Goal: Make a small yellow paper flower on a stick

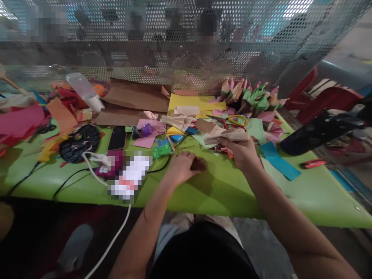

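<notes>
My right hand (242, 151) has its fingers closed on a piece of crumpled tan paper (228, 135) above the scrap pile. My left hand (183, 166) rests near the middle of the green table (226, 193), fingers curved and apart, holding nothing visible. Just beyond it lie a green plastic bundle (162, 149) and a blue one (176, 137). Yellow-handled scissors (238, 120) lie behind the tan paper. More crumpled tan paper (181, 122) sits between the hands, further back.
A dark bottle (314, 133) and a blue paper strip (279, 161) are at the right. Paper cones (255, 97) stand at the back. On the left are a black phone (117, 138), a purple power block (113, 162) with cables, a round black tray (80, 143) and a yellow glue gun (49, 149).
</notes>
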`<state>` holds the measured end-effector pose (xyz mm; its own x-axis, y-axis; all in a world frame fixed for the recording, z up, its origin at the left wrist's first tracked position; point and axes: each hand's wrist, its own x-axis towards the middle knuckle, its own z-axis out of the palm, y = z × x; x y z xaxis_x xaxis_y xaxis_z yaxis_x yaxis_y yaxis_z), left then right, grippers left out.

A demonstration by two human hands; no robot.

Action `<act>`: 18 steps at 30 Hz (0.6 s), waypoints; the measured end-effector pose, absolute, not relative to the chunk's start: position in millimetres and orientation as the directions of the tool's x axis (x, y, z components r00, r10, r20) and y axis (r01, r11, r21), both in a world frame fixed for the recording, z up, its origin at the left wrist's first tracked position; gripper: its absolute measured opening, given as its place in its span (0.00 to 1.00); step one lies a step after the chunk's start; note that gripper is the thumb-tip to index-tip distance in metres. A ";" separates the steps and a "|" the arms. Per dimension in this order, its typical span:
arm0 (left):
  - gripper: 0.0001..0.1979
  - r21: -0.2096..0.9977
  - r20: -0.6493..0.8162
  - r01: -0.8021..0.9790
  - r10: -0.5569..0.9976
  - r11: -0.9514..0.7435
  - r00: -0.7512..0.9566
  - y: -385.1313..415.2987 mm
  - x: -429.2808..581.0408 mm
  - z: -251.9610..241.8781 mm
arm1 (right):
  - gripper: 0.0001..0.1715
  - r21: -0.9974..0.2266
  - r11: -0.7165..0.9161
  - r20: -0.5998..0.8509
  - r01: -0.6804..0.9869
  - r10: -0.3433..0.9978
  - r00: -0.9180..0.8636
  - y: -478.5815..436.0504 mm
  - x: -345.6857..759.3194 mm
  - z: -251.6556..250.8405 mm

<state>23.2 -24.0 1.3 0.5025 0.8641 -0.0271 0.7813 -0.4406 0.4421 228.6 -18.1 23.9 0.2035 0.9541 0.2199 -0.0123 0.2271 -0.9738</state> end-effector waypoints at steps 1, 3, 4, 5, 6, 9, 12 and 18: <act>0.17 0.479 -0.021 0.766 0.867 -0.429 0.499 -23.4 22.4 -1.4 | 0.22 -0.974 0.227 0.220 -0.016 0.955 0.199 -20.3 228.6 23.4; 0.14 0.609 0.030 0.692 0.883 -0.388 0.469 -20.6 20.7 -5.6 | 0.22 -0.969 0.245 0.239 -0.010 0.953 0.189 -23.7 229.5 23.5; 0.13 0.689 0.067 0.627 0.893 -0.364 0.445 -19.1 20.0 -7.2 | 0.21 -0.964 0.265 0.261 0.002 0.948 0.183 -25.2 230.3 23.9; 0.13 0.767 0.102 0.545 0.902 -0.339 0.419 -17.9 19.3 -8.4 | 0.20 -0.958 0.287 0.285 0.018 0.942 0.177 -26.8 231.3 24.6; 0.14 0.832 0.129 0.455 0.909 -0.317 0.398 -17.1 18.7 -9.4 | 0.19 -0.950 0.308 0.310 0.038 0.935 0.170 -28.4 232.1 25.5; 0.14 0.937 0.160 0.230 0.908 -0.264 0.387 -18.2 18.3 -10.1 | 0.17 -0.931 0.339 0.357 0.133 0.922 0.148 -34.3 232.4 29.6; 0.14 0.951 0.167 0.173 0.897 -0.256 0.409 -22.7 19.4 -8.1 | 0.13 -0.903 0.356 0.390 0.242 0.914 0.111 -40.5 229.3 33.5; 0.19 0.881 0.200 0.305 0.868 -0.362 0.454 -27.9 22.9 -6.1 | 0.05 -0.729 0.552 0.544 0.404 0.826 -0.147 -46.1 223.1 32.5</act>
